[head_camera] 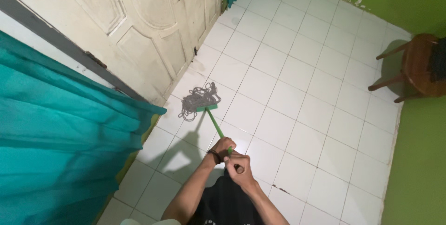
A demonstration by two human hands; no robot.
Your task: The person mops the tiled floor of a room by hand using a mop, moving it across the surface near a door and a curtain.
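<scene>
Far left there's a big teal curtain (pixel 60 136) hanging past a cream panelled door (pixel 139 25). Right at the foot of that door the grey string mop head (pixel 199 100) is spread flat on the white tiled floor (pixel 297 113), with the green mop handle (pixel 214 125) slanting back toward the person. Left hand (pixel 224 147), dark band on the wrist, is clenched round the handle, higher up the stick. Right hand (pixel 238 167) sits just behind it, fingers wrapped tight on the handle's end, the two hands nearly touching. Over on the right a wooden chair (pixel 418 67) stands against the green wall (pixel 413 2).
</scene>
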